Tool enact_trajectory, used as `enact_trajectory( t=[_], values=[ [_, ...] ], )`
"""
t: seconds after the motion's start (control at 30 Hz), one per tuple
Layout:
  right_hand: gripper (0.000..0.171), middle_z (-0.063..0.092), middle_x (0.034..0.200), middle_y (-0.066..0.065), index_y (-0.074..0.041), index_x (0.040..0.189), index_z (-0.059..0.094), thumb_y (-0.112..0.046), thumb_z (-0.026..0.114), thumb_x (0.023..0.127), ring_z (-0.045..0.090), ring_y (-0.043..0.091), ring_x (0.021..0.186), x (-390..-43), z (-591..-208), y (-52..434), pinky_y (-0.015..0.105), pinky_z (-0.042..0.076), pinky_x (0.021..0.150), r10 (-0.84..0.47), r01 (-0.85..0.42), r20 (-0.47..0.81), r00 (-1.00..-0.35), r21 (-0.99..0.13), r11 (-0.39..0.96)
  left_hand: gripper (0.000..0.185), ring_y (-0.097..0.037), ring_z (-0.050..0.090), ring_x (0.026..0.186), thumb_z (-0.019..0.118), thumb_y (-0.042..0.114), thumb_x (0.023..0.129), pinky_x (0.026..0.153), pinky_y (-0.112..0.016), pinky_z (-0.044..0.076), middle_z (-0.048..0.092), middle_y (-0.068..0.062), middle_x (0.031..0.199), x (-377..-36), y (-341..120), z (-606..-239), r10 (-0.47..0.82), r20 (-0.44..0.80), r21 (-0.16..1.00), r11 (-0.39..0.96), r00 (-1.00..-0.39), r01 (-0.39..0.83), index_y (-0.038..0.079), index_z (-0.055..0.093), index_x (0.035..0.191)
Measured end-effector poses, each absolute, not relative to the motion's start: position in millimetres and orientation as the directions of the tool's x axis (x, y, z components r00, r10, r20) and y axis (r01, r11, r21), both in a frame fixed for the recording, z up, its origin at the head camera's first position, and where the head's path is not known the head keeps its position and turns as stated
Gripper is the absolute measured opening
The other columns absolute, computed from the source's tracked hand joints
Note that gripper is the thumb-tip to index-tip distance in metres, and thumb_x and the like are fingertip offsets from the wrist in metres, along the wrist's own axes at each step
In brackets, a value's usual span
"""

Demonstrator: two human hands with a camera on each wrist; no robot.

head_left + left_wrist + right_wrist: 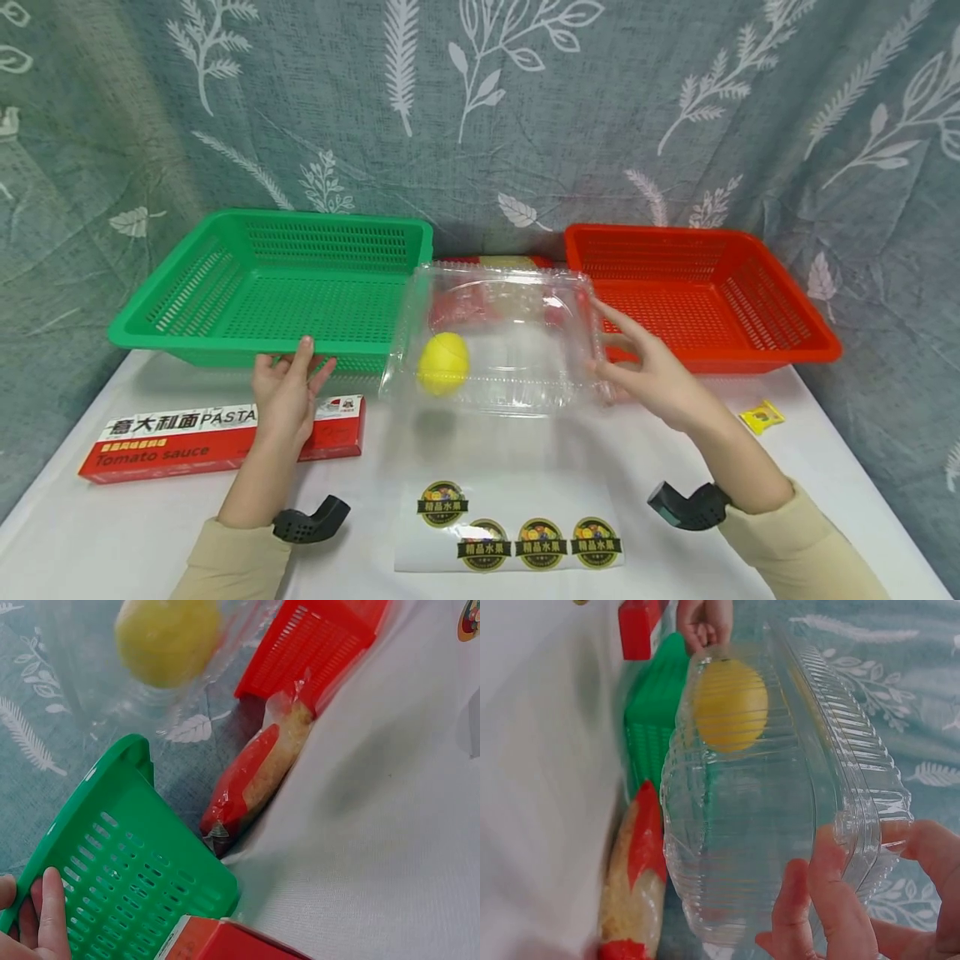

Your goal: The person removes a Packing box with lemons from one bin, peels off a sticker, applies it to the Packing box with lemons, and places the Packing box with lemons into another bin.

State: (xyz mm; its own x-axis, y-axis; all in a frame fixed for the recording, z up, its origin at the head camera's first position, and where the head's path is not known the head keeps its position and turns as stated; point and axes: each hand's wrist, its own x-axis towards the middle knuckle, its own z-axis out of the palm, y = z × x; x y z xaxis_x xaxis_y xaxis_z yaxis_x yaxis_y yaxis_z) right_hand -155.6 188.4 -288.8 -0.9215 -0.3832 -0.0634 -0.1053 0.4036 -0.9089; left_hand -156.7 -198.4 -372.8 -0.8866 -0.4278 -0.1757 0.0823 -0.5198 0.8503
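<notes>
My right hand [648, 367] grips the right side of a clear plastic clamshell box [517, 379], which it holds up above the table between two baskets. Inside, toward the box's left end, lies a yellow round thing [443, 364]; whether it is a lemon or a ball I cannot tell. In the right wrist view, fingers [840, 915] bend around the box's ribbed edge. My left hand [287, 392] pinches the front rim of the green basket [225, 342], thumb on one side of the rim and fingers [52, 915] against the outer wall.
A red pasta box [330, 437] lies before the green basket. The red basket [712, 365] stands at the right, with a small yellow packet [762, 417] near it. Behind the clear box is a red-and-clear bag [255, 780]. A sheet of round stickers [542, 543] lies in front.
</notes>
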Motion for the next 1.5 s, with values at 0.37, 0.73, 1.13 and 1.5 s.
enact_trajectory(
  t=[0.37, 0.73, 1.13, 1.5],
  values=[
    [0.073, 0.027, 0.138, 0.029, -0.022, 0.146, 0.02, -0.01, 0.061, 0.087, 0.051, 0.044, 0.109, -141, -306, 199, 0.041, 0.054, 0.065, -0.385, -0.021, -0.121, -0.915, -0.939, 0.344, 0.033, -0.012, 0.059, 0.083, 0.06, 0.017, 0.087, 0.073, -0.024, 0.052, 0.046, -0.008, 0.106, -156, -199, -374, -0.422, -0.169, 0.854, -0.514, -0.891, 0.081, 0.015, 0.04, 0.114],
    [0.075, 0.024, 0.14, 0.031, -0.022, 0.147, 0.019, -0.013, 0.063, 0.087, 0.055, 0.045, 0.102, -131, -324, 204, 0.04, 0.055, 0.063, -0.407, -0.025, -0.131, -0.904, -0.934, 0.356, 0.035, -0.011, 0.059, 0.08, 0.062, 0.017, 0.085, 0.071, -0.024, 0.052, 0.048, -0.006, 0.103, -157, -198, -375, -0.425, -0.19, 0.844, -0.531, -0.885, 0.074, 0.015, 0.042, 0.114],
    [0.073, 0.024, 0.141, 0.031, -0.021, 0.146, 0.023, -0.012, 0.063, 0.086, 0.059, 0.042, 0.096, -124, -335, 203, 0.037, 0.055, 0.062, -0.422, -0.056, -0.112, -0.9, -0.93, 0.364, 0.04, -0.012, 0.059, 0.084, 0.064, 0.02, 0.084, 0.073, -0.026, 0.052, 0.047, -0.006, 0.106, -154, -201, -375, -0.421, -0.192, 0.85, -0.523, -0.886, 0.065, 0.016, 0.041, 0.116],
    [0.073, 0.024, 0.139, 0.034, -0.021, 0.146, 0.022, -0.013, 0.063, 0.086, 0.062, 0.037, 0.091, -117, -340, 207, 0.037, 0.055, 0.06, -0.443, -0.051, -0.12, -0.889, -0.933, 0.355, 0.042, -0.012, 0.059, 0.083, 0.064, 0.019, 0.084, 0.071, -0.025, 0.052, 0.048, -0.008, 0.109, -156, -198, -375, -0.423, -0.175, 0.847, -0.525, -0.889, 0.083, 0.016, 0.04, 0.118]
  ],
)
